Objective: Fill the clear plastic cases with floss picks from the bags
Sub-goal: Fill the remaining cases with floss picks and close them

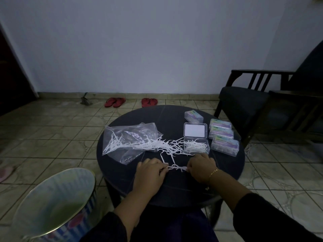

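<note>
A clear plastic bag (129,137) lies on the left of the round dark table (227,165), with white floss picks (157,144) spilling out of it toward the middle. An open clear case (196,145) holds several picks, its lid (195,130) folded back behind it. My left hand (152,169) and my right hand (201,166) rest near the front edge, each pinching one end of a small bunch of floss picks (176,167) held between them.
Several closed, filled cases (224,144) sit in a row at the table's right, one more (193,116) at the back. A round tin bucket (54,205) stands on the floor at left. A dark armchair (262,103) is at right; red sandals (115,102) lie by the wall.
</note>
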`<action>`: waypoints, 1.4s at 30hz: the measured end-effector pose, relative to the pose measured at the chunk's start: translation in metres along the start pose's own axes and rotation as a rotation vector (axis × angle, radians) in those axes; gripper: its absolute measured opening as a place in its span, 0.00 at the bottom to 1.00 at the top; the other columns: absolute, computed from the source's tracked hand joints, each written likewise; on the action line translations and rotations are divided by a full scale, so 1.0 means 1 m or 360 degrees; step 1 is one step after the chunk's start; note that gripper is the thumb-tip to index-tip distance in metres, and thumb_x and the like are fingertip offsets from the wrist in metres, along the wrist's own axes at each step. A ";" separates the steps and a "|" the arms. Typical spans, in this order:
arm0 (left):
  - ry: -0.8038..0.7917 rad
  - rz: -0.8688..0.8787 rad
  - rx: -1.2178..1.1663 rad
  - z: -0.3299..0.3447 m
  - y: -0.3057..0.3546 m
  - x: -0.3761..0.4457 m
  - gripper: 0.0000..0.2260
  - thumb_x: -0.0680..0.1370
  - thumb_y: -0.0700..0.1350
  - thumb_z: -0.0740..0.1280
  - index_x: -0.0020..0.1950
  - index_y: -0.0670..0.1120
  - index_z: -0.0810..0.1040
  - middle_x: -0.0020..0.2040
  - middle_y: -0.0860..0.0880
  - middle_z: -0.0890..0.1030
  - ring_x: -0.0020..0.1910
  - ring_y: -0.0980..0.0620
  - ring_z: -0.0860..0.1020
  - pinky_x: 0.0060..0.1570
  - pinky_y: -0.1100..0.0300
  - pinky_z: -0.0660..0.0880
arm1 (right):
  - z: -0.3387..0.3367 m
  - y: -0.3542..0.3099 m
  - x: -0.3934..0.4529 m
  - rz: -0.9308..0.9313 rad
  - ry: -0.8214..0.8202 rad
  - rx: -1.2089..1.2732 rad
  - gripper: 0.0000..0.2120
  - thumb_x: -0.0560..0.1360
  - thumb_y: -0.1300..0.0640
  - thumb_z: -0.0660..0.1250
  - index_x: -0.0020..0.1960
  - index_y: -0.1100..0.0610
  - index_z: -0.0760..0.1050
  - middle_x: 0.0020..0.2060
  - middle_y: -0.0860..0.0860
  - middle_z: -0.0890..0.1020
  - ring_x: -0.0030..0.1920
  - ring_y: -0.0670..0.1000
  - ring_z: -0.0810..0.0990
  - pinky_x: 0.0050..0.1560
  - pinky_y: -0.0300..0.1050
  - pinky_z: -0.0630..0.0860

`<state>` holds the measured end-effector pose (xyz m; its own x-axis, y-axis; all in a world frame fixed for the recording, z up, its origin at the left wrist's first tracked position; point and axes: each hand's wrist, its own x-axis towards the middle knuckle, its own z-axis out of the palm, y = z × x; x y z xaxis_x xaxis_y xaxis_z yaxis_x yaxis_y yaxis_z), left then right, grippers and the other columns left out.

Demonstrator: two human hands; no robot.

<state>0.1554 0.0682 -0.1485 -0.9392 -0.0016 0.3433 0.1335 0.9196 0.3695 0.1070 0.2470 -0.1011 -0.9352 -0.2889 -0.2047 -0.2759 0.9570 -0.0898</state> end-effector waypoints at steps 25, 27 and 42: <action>-0.0578 0.0699 0.0634 -0.015 0.013 0.068 0.19 0.80 0.43 0.59 0.70 0.55 0.69 0.64 0.56 0.75 0.61 0.51 0.67 0.55 0.56 0.60 | -0.017 0.012 0.019 -0.0008 -0.0064 -0.0187 0.13 0.77 0.48 0.61 0.60 0.50 0.75 0.63 0.52 0.73 0.67 0.56 0.64 0.65 0.57 0.58; -0.0619 0.0688 0.0659 -0.016 0.015 0.072 0.18 0.80 0.43 0.59 0.69 0.55 0.71 0.63 0.56 0.76 0.60 0.50 0.67 0.54 0.56 0.60 | -0.017 0.012 0.024 0.0017 -0.0145 -0.0192 0.15 0.77 0.49 0.60 0.61 0.53 0.73 0.64 0.53 0.73 0.67 0.56 0.63 0.65 0.57 0.59; -0.0681 0.0423 0.0526 -0.026 0.019 0.082 0.14 0.75 0.49 0.69 0.61 0.53 0.77 0.61 0.51 0.74 0.62 0.50 0.71 0.61 0.54 0.63 | -0.044 0.029 0.043 -0.0164 -0.0225 -0.0278 0.14 0.75 0.47 0.64 0.47 0.58 0.77 0.40 0.54 0.74 0.49 0.56 0.73 0.55 0.49 0.72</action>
<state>0.0894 0.0755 -0.0913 -0.9402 0.3404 -0.0160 0.3403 0.9403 0.0068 0.0486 0.2634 -0.0695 -0.8632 -0.3743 -0.3388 -0.4138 0.9090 0.0502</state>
